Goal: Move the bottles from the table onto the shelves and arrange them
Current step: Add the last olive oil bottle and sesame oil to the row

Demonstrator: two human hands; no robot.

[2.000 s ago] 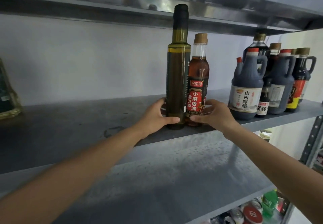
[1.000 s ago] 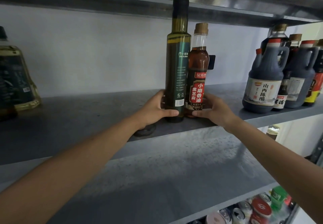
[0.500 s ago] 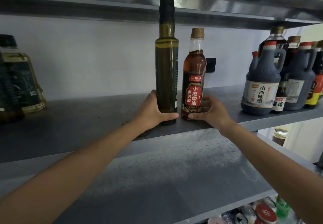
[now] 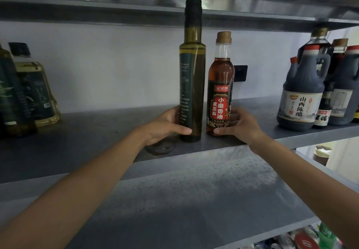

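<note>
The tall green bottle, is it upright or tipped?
Upright: the tall green bottle stands vertical on the shelf, left hand holding it.

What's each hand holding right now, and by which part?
The left hand grips the tall olive oil bottle near its base. The right hand grips the sesame oil bottle at its lower label and base. Both bottles stand upright on the shelf.

You see one olive-oil bottle (image 4: 192, 85), one sesame-oil bottle (image 4: 220, 93), two far-left bottles (image 4: 11, 97) (image 4: 37, 89), and two handled jugs (image 4: 303, 85) (image 4: 347, 85).
</note>
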